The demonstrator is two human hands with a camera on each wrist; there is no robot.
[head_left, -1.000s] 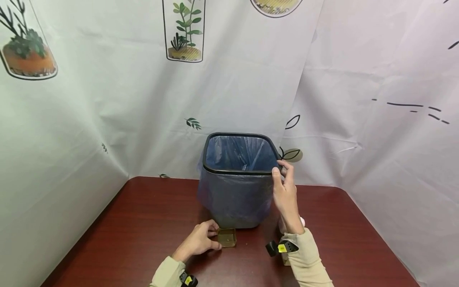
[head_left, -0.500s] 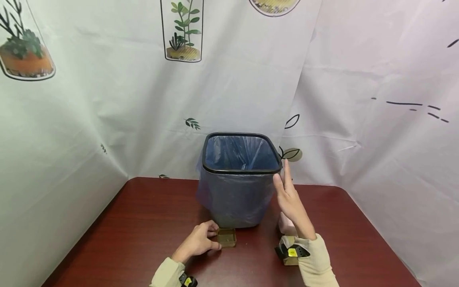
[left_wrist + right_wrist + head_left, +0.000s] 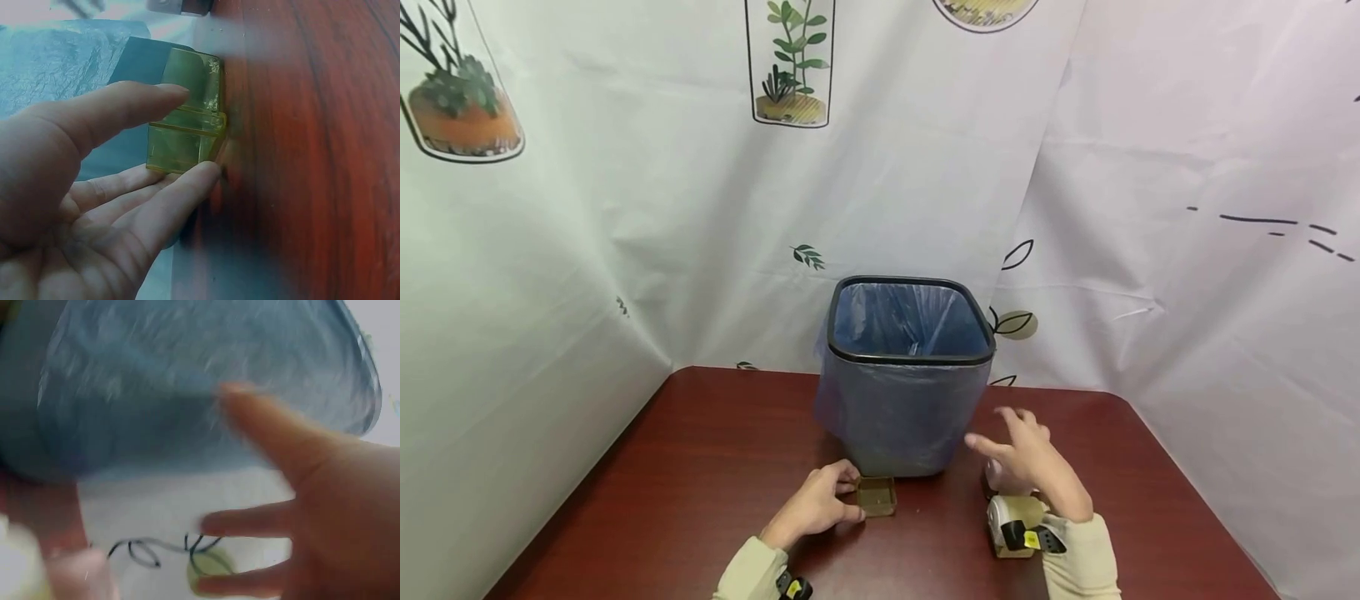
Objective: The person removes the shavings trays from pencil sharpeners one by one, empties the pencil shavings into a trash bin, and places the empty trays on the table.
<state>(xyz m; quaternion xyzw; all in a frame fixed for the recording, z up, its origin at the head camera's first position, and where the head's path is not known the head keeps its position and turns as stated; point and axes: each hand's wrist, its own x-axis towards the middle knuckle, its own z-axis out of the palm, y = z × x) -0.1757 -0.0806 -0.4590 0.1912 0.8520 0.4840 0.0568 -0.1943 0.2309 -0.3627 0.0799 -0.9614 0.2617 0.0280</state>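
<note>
My left hand rests on the table at the left side of a small, clear yellow-brown plastic box. Its thumb and fingers are curved about the box's near side; the left wrist view shows the clear yellow walls of the box between thumb and fingertips. My right hand is in the air right of the trash bin, fingers spread and holding nothing. Beneath it lies a pinkish object, partly hidden. By the right wrist is a yellowish item with a white rounded end, its kind unclear.
The grey bin, lined with a bluish plastic bag under a black rim, stands at the back of the dark red table. Printed white cloth hangs behind and along both sides.
My right hand has let go of the bin's right rim corner and moved down and to the right, above the pinkish object. The left hand has stayed at the small box.
</note>
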